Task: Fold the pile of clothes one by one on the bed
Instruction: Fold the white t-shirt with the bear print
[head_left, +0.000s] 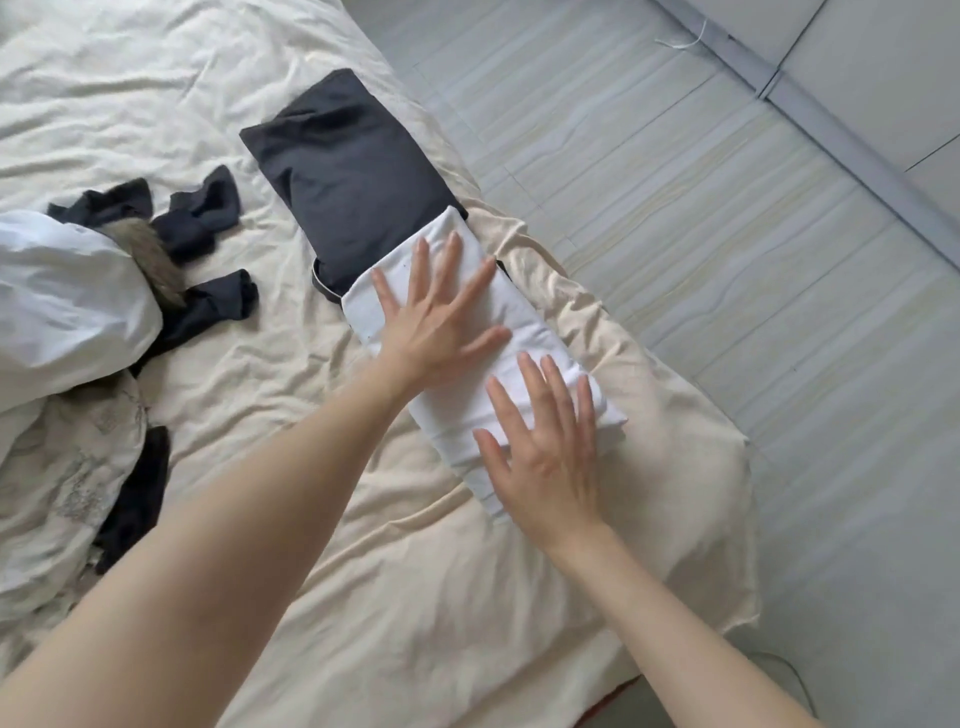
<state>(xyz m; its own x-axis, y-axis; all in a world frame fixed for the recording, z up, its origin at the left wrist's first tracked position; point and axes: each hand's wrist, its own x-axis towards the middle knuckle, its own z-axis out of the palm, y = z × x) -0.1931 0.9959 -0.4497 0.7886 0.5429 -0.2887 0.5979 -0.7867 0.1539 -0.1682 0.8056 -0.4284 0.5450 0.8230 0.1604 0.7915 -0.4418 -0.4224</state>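
the folded white garment (524, 358) lies near the bed's (311, 467) right edge, its far end overlapping a folded dark garment (348, 176). both hands rest flat on it, fingers spread, gripping nothing — left hand (441, 317) at the far end, right hand (545, 457) at the near end. this looks like the final smoothing; next calls for reaching left to the unfolded pile (104, 332) — dark pieces and white fabric.

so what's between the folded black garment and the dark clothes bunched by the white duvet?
Head view: only bare, wrinkled cream sheet separates the folded black garment from the dark clothes. Nothing lies in that strip.
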